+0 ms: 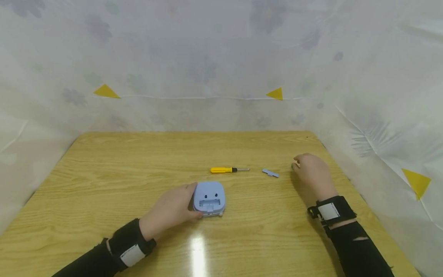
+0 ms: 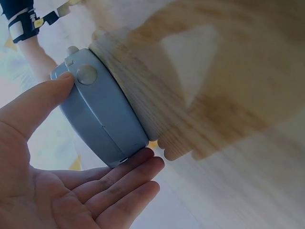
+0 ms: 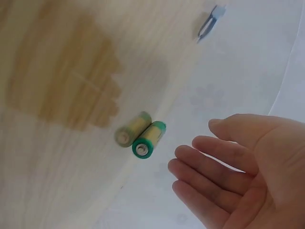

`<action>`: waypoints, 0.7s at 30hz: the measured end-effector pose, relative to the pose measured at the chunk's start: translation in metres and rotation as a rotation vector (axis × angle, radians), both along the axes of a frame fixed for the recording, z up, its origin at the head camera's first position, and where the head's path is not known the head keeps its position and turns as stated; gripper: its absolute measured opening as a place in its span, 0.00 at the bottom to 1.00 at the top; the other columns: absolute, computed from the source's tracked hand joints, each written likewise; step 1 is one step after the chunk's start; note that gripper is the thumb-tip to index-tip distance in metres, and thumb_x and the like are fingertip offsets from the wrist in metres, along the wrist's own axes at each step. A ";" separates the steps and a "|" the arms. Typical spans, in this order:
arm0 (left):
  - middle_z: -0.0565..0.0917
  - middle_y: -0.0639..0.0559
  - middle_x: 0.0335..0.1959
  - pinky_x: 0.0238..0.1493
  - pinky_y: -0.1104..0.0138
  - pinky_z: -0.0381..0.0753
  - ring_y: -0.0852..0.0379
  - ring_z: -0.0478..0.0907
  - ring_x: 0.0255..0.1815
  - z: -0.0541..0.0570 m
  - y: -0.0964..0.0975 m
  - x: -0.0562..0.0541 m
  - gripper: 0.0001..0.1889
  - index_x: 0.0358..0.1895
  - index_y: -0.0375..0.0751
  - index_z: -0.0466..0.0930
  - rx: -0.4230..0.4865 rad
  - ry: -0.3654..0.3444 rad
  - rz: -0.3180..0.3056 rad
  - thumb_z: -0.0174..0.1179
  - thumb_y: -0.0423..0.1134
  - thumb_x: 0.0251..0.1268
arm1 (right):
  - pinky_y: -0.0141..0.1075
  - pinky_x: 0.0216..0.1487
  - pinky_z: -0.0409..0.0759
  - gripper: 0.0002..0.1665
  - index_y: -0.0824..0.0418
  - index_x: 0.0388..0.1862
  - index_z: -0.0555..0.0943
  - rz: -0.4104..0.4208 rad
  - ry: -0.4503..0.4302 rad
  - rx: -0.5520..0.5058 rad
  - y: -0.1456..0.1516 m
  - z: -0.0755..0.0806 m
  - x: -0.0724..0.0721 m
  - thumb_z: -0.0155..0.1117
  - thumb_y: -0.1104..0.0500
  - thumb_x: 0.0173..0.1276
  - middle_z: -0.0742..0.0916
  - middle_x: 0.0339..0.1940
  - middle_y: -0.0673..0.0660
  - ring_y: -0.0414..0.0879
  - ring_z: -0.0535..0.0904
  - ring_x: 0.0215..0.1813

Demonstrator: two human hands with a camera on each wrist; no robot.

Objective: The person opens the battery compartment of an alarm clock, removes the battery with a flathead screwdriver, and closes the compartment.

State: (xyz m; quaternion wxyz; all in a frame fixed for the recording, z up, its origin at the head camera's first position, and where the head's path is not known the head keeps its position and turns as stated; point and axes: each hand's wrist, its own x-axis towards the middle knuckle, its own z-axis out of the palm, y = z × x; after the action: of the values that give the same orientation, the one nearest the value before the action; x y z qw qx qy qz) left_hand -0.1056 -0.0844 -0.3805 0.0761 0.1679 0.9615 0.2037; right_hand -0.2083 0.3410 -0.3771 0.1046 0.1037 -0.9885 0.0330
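A light blue, rounded-square device (image 1: 209,192) with an uncovered battery slot faces up on the table. My left hand (image 1: 171,206) grips its left side; in the left wrist view the thumb lies beside a round button (image 2: 87,75) and the fingertips meet the opposite edge. My right hand (image 1: 313,173) is at the table's right side, fingers loosely bent and holding nothing. Just off those fingertips, in the right wrist view, lies a green-and-yellow battery (image 3: 150,140), its reflection beside it in the glossy tabletop. The head view mostly hides this battery behind the right hand.
Behind the device lies a yellow-handled screwdriver (image 1: 223,170), its tip toward the right. A small light blue battery cover (image 1: 270,173) rests between the screwdriver and my right hand. Pale patterned sheeting (image 1: 207,57) encloses the wooden table (image 1: 138,154) at the back and sides.
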 end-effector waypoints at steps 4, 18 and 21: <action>0.81 0.32 0.70 0.70 0.47 0.82 0.38 0.82 0.68 0.000 0.000 0.000 0.51 0.76 0.27 0.68 -0.004 0.006 -0.002 0.83 0.51 0.54 | 0.56 0.47 0.89 0.17 0.72 0.55 0.88 0.022 -0.007 -0.010 -0.010 0.001 0.004 0.63 0.60 0.77 0.90 0.53 0.73 0.64 0.89 0.48; 0.82 0.33 0.69 0.69 0.48 0.83 0.38 0.83 0.66 0.000 0.000 0.000 0.51 0.75 0.27 0.69 0.000 0.024 -0.006 0.83 0.51 0.54 | 0.54 0.51 0.90 0.15 0.68 0.52 0.90 0.175 -0.030 0.043 -0.050 -0.002 0.016 0.70 0.59 0.74 0.92 0.48 0.66 0.61 0.90 0.50; 0.82 0.33 0.68 0.68 0.48 0.84 0.38 0.84 0.66 -0.001 0.001 0.000 0.51 0.75 0.27 0.70 0.001 0.027 -0.009 0.83 0.52 0.53 | 0.51 0.47 0.91 0.11 0.66 0.48 0.91 0.205 -0.037 0.057 -0.055 -0.005 0.018 0.72 0.59 0.73 0.93 0.44 0.63 0.58 0.90 0.46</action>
State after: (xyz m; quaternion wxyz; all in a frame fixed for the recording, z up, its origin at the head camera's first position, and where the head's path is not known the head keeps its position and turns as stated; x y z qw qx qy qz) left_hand -0.1053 -0.0838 -0.3815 0.0641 0.1750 0.9616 0.2017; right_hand -0.1901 0.2860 -0.3820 0.0795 0.2066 -0.9750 0.0176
